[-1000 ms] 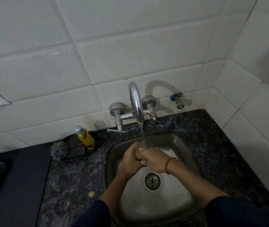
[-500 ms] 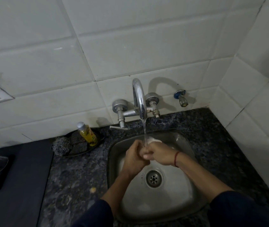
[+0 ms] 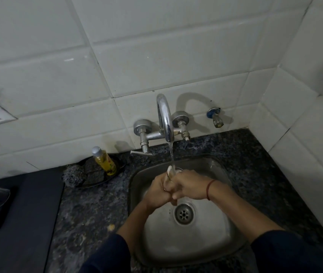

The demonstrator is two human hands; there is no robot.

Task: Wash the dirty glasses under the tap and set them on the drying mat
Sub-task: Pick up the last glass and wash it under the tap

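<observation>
— What have the hands got hold of?

— Both are wrapped round a clear glass (image 3: pixel 173 172) over the steel sink (image 3: pixel 223 174). The left hand (image 3: pixel 157 191) curls closed on its left side, the right hand (image 3: pixel 189 187) closes over it from the right, knuckles up. Only the rim and a sliver of wall show between them, at the top of the clasp.

— And the water?

— A thin stream (image 3: pixel 171 154) falls from the curved tap (image 3: pixel 164 117) straight onto that exposed rim. The glass sits above and behind the drain (image 3: pixel 184 213), clear of the basin floor as far as I can tell.

— Any writing to read?

— The small yellow bottle (image 3: pixel 104 161) on the dark dish (image 3: pixel 97 179) left of the sink carries a label, but the lettering is too small and blurred to make out. A steel scrubber (image 3: pixel 73 175) lies just beside it.

— Anything on the wrists?

— A red thread band (image 3: pixel 210 189) on the right one; dark sleeves (image 3: pixel 286 251) pushed back on both arms.

— The drying mat?

— A dark flat mat (image 3: pixel 22 213) covers the counter at the left, well apart from the glass.
</observation>
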